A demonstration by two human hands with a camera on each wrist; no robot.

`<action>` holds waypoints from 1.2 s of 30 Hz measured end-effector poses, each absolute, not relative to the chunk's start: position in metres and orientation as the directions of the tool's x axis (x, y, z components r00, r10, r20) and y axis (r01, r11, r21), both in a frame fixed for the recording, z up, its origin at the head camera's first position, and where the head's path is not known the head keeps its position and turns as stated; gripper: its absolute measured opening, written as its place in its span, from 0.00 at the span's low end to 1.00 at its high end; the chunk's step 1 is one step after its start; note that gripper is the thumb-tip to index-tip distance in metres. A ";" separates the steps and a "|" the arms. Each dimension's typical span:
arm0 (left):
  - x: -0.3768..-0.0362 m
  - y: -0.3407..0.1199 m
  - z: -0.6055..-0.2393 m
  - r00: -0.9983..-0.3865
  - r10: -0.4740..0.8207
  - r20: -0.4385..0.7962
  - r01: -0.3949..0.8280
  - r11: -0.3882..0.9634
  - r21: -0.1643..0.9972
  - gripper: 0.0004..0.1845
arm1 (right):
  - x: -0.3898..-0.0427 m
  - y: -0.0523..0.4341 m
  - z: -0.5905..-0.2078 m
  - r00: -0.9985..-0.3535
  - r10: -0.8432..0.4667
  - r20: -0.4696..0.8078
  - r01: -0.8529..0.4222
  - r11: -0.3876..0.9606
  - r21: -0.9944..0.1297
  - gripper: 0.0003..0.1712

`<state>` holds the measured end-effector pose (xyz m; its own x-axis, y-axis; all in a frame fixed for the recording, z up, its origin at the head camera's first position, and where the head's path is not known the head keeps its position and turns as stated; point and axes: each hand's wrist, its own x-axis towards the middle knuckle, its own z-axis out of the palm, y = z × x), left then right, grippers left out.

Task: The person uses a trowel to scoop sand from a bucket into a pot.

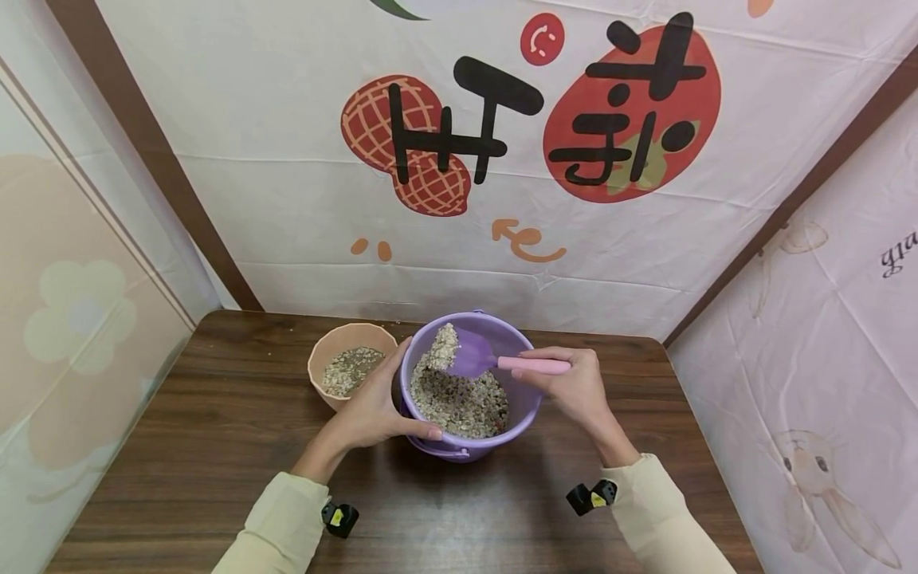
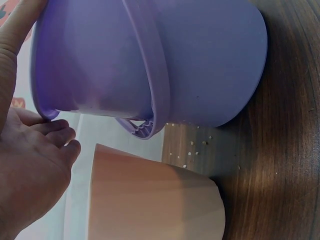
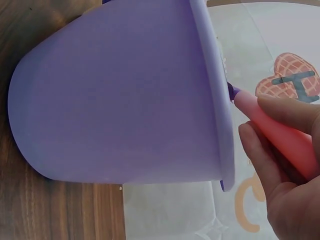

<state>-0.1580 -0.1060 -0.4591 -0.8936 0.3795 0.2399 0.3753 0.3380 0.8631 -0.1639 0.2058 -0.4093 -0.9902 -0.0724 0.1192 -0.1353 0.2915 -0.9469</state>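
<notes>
A purple bucket (image 1: pixel 527 406) (image 2: pixel 200 55) (image 3: pixel 115 100) half full of oat-like grain stands on the wooden table (image 1: pixel 215 446). My left hand (image 1: pixel 376 406) (image 2: pixel 30 170) grips its left side, thumb along the near rim. My right hand (image 1: pixel 574 383) (image 3: pixel 285 175) holds the pink handle (image 1: pixel 534 365) (image 3: pixel 280 130) of a purple scoop (image 1: pixel 469 357), raised inside the bucket with a heap of grain (image 1: pixel 443 347) on its blade. A peach bowl (image 1: pixel 321 351) (image 2: pixel 155 200) with some grain sits just left of the bucket, behind my left hand.
A few spilled grains (image 2: pixel 192 147) lie on the table between bucket and bowl. Printed cloth walls (image 1: pixel 459 159) close in the back and both sides. Bare tabletop stretches toward me and to either side.
</notes>
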 end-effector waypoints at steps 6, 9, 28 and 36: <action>-0.158 -0.105 -0.459 -0.893 0.381 0.241 0.374 0.328 0.868 0.74 | -0.161 0.211 -0.407 -0.983 -0.045 0.180 -0.186 0.260 -0.947 0.19; -0.158 -0.105 -0.460 -0.892 0.383 0.242 0.375 0.325 0.868 0.74 | -0.160 0.214 -0.406 -0.978 -0.032 0.208 -0.209 0.246 -0.946 0.19; -0.157 -0.104 -0.458 -0.898 0.376 0.230 0.363 0.334 0.870 0.74 | -0.154 0.222 -0.391 -0.959 0.060 0.276 -0.253 0.255 -0.933 0.18; -0.155 -0.105 -0.457 -0.911 0.356 0.209 0.344 0.375 0.861 0.75 | -0.155 0.222 -0.392 -0.959 0.057 0.279 -0.256 0.254 -0.933 0.17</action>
<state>-0.1546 -0.1046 -0.4570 -0.9109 0.3556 0.2093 0.3440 0.3747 0.8610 -0.1549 0.2219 -0.3921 -0.9586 0.0566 0.2790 -0.2564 0.2542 -0.9325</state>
